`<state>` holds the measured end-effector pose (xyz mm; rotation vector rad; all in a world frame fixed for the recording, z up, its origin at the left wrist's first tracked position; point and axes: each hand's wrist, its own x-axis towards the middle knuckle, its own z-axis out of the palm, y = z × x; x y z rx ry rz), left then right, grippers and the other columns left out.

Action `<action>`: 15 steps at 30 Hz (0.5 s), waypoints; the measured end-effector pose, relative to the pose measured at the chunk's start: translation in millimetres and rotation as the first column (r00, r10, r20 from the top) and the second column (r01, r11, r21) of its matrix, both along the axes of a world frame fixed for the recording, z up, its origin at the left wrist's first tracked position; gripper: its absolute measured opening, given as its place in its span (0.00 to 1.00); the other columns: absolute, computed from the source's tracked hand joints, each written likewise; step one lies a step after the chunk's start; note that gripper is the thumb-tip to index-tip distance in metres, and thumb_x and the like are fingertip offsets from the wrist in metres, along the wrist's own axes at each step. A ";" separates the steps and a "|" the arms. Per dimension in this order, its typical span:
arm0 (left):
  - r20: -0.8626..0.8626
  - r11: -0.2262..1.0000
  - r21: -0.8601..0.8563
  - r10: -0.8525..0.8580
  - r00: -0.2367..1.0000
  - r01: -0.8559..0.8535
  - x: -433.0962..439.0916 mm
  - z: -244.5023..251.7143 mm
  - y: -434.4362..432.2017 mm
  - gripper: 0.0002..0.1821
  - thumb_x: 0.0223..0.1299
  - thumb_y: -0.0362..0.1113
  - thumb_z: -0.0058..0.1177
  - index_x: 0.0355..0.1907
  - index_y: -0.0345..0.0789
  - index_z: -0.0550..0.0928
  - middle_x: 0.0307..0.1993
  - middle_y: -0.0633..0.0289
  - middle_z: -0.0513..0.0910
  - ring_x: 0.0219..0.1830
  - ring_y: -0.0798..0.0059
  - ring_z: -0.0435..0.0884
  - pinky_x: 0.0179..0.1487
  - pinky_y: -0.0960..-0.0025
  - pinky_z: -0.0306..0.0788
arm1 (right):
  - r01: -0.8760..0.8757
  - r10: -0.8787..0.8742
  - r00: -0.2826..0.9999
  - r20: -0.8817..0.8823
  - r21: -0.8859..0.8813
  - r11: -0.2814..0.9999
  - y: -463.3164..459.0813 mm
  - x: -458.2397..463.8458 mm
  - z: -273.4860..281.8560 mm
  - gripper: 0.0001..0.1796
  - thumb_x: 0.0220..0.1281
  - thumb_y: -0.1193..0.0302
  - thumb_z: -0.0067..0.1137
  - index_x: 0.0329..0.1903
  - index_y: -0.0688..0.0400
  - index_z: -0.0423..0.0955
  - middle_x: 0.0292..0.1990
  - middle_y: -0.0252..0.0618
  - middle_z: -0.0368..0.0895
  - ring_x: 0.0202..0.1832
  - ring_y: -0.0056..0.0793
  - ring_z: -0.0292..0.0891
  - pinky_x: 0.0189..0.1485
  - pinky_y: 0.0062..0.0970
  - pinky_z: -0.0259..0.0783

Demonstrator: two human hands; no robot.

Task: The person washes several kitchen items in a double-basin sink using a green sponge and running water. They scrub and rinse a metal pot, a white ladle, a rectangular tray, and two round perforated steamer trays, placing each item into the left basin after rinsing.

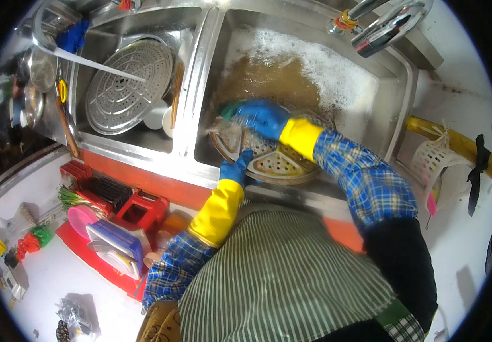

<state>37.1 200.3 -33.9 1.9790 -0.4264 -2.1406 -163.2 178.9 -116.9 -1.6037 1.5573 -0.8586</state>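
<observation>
In the right sink basin, a round perforated metal steamer rack (282,164) lies partly in brown, foamy water, with brownish residue on its near part. My left hand (235,166), in a blue rubber glove with a yellow cuff, grips the rack's near left rim. Over the rack's upper left side is my right hand (263,117), gloved alike and blurred, closed on a greenish scouring pad (229,110) that is partly hidden. Another perforated steamer rack (130,85) leans in the left basin under a stream of water.
White cups (156,115) and wooden chopsticks (177,94) are in the left basin. A chrome faucet (370,40) hangs over the right basin's far corner. A perforated white basket (434,158) hangs at right. Red racks (143,209) and a blue basket (118,239) stand at lower left.
</observation>
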 end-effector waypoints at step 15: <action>0.001 0.996 0.066 0.053 0.999 -0.053 -0.2 -8.9 -1.0 0.32 0.56 0.37 0.69 0.61 0.32 0.70 0.53 0.45 0.79 0.50 0.46 0.83 0.42 0.41 0.85 | 0.198 -0.181 0.978 -0.105 0.187 0.962 135.2 -58.0 15.3 0.18 0.68 0.68 0.57 0.59 0.59 0.76 0.60 0.52 0.76 0.61 0.51 0.73 0.67 0.40 0.67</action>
